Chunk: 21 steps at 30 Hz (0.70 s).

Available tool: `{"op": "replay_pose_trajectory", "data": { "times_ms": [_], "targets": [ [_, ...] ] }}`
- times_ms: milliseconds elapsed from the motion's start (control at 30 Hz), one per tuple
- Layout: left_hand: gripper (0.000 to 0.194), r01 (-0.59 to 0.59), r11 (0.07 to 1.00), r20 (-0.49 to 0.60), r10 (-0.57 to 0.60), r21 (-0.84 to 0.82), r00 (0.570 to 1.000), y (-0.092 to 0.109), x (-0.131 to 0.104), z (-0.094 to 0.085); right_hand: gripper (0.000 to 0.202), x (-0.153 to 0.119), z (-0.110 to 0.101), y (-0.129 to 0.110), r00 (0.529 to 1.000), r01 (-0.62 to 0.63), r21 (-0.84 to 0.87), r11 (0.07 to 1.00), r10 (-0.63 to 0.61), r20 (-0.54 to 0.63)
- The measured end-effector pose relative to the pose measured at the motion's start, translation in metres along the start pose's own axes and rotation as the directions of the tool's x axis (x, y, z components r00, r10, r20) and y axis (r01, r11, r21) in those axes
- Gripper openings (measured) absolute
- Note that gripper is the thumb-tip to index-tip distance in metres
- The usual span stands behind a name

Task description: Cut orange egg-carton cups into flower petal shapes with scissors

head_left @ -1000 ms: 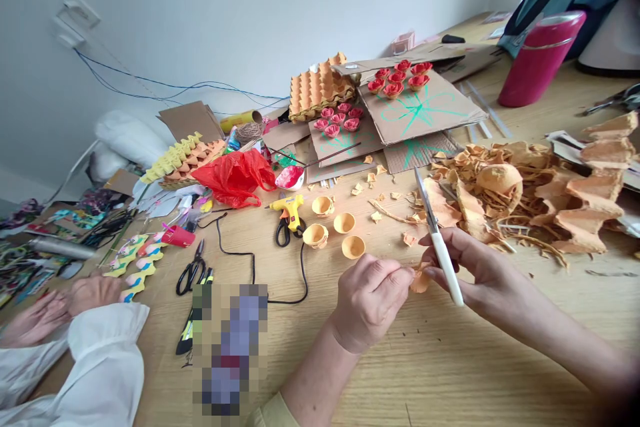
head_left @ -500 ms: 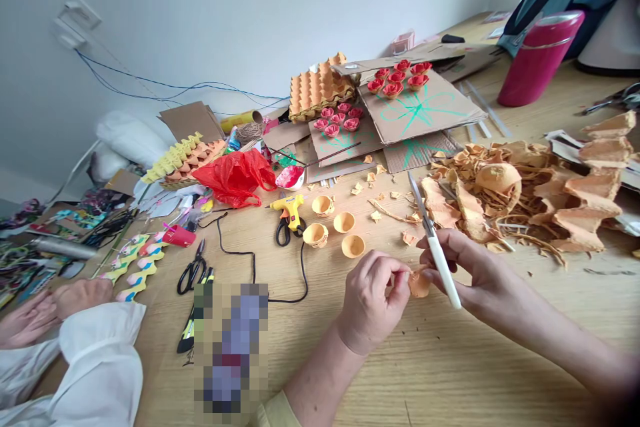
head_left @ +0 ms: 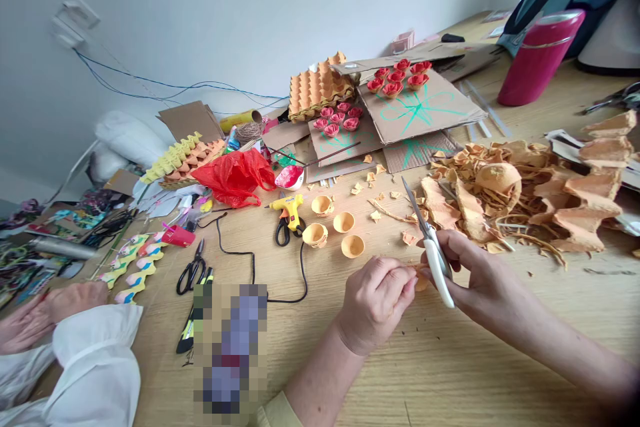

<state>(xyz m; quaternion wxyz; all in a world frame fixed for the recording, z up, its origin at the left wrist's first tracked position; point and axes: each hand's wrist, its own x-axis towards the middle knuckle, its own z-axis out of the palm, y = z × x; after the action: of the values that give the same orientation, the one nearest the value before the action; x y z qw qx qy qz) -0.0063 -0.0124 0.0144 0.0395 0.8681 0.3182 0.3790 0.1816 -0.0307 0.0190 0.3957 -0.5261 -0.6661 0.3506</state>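
My left hand point(head_left: 380, 303) is closed in a pinch on a small orange egg-carton piece point(head_left: 424, 280), mostly hidden between my two hands. White-handled scissors point(head_left: 436, 260) are held in my right hand point(head_left: 475, 273), blades pointing up and away to the left. My right fingertips are close to the carton piece and may touch it. Just beyond my left hand stand several orange egg-carton cups point(head_left: 353, 246). Small carton scraps point(head_left: 409, 238) lie past the scissors.
A heap of carton scraps point(head_left: 500, 193) spreads at right. A yellow glue gun point(head_left: 290, 207) with its black cord, black-handled scissors point(head_left: 191, 273) and a red plastic bag point(head_left: 237, 177) are left of centre. Red paper flowers point(head_left: 393, 89) sit on cardboard. Another person's hands point(head_left: 75, 303) rest at left.
The scissors have turned slightly in my right hand, their tips moving left and a little nearer. My left hand has rolled over the carton piece, covering more of it.
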Motion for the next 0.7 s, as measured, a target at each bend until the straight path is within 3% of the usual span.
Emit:
{"op": "replay_pose_trajectory", "data": {
  "times_ms": [100, 233, 467, 700],
  "targets": [
    [0.01, -0.042, 0.993, -0.026, 0.045, 0.114, 0.999, 0.002, 0.001, 0.001, 0.011, 0.0, 0.001, 0.001, 1.0, 0.012, -0.002, 1.0, -0.012, -0.004],
    [0.008, -0.045, 0.991, -0.019, 0.047, 0.124, 0.999, 0.001, 0.002, 0.003, 0.008, 0.0, 0.001, -0.001, 1.0, 0.028, -0.017, 0.999, -0.028, 0.005],
    [0.01, 0.191, 0.972, -0.013, -0.195, -0.136, 0.981, -0.007, 0.003, 0.003, 0.008, 0.0, -0.001, -0.003, 0.999, 0.047, -0.024, 0.999, -0.047, -0.003],
    [0.011, 0.299, 0.894, -0.008, -0.32, -0.334, 0.947, -0.009, 0.0, 0.004, 0.011, -0.001, -0.004, -0.006, 0.999, 0.053, 0.0, 0.999, -0.053, 0.005]
  ]
}}
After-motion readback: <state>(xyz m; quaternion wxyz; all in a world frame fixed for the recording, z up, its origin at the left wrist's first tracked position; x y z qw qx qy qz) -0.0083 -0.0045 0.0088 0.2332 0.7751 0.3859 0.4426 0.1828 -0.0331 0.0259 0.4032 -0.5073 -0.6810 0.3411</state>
